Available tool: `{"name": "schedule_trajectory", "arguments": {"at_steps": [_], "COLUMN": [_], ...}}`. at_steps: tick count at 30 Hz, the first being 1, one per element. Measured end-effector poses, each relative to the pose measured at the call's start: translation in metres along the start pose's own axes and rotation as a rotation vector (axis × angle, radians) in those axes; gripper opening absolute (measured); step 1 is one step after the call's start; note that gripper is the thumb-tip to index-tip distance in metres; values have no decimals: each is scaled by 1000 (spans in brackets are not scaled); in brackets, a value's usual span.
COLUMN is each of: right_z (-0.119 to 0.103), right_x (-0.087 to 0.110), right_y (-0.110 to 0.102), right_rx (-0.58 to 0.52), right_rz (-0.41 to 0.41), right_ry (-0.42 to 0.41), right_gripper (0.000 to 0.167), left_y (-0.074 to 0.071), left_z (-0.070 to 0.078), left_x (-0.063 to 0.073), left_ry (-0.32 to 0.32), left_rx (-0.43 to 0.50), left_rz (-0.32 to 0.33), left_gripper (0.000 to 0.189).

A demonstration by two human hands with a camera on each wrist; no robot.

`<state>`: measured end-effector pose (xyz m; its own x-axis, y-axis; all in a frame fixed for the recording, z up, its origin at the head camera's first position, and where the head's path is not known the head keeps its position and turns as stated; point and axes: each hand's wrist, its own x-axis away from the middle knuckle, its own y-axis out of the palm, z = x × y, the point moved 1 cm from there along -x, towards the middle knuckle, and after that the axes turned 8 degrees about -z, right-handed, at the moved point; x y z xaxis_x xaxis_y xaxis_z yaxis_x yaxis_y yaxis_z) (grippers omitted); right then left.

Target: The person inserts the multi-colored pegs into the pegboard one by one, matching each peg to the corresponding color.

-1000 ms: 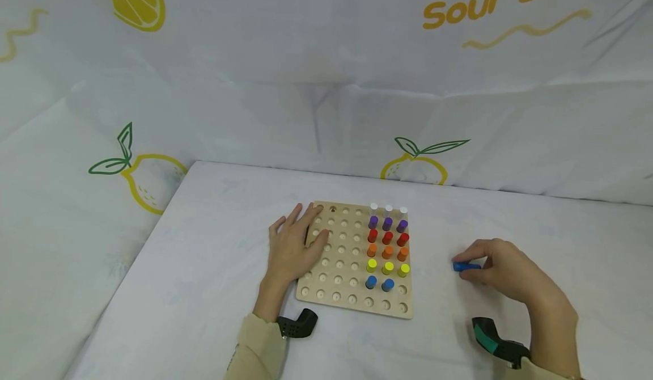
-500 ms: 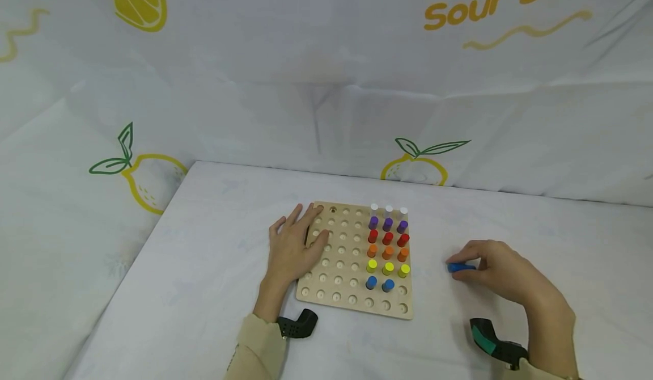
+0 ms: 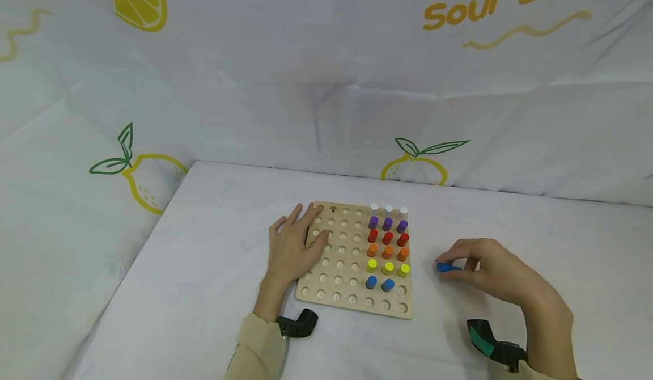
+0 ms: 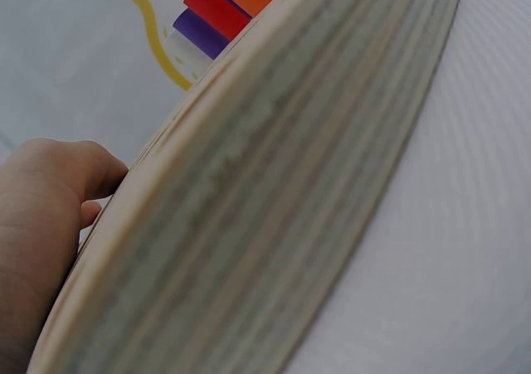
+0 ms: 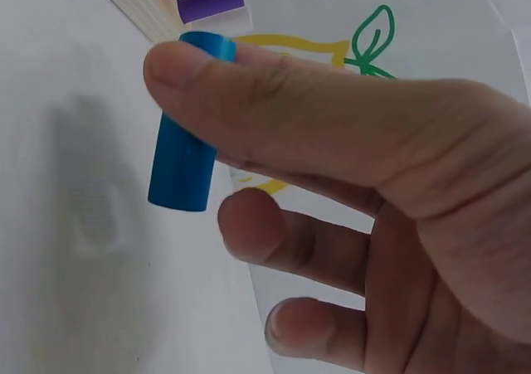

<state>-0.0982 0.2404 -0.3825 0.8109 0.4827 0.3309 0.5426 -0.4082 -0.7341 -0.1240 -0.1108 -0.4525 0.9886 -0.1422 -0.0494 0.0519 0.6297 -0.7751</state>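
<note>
A square wooden pegboard lies on the white cloth. Its right part carries upright pegs in rows of white, purple, red, orange and yellow, three to a row. The nearest coloured row has two blue pegs, and the hole to their right holds nothing. My left hand rests on the board's left edge with fingers spread; in the left wrist view the thumb side lies along the board's edge. To the board's right, my right hand pinches a blue peg between thumb and finger, above the cloth.
White cloth printed with lemons covers the table and hangs behind it. Black wrist-camera mounts stick out near both wrists. The standing pegs rise above the board's right half.
My right hand has moved left toward the pegboard with the blue peg, which has turned slightly. The left hand and the board have stayed in place.
</note>
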Motion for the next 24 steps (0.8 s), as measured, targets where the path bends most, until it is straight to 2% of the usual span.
{"name": "schedule_trajectory", "arguments": {"at_steps": [9,18,24], "right_z": [-8,-19,-26], "right_x": [-2,-5,-8], "right_y": [1,4,5], "right_rx": [-63,-121,-174], "right_rz": [10,-38,-94], "right_ry": [-134,-115,-176], "right_gripper": [18,20,19], "left_y": [0,0,0], "left_z": [0,0,0], "left_x": [0,0,0], "left_ry": [-2,-4,-6], "left_rx": [4,-2,2], "left_rz": [0,-2,-4], "left_gripper": [55,55,55]}}
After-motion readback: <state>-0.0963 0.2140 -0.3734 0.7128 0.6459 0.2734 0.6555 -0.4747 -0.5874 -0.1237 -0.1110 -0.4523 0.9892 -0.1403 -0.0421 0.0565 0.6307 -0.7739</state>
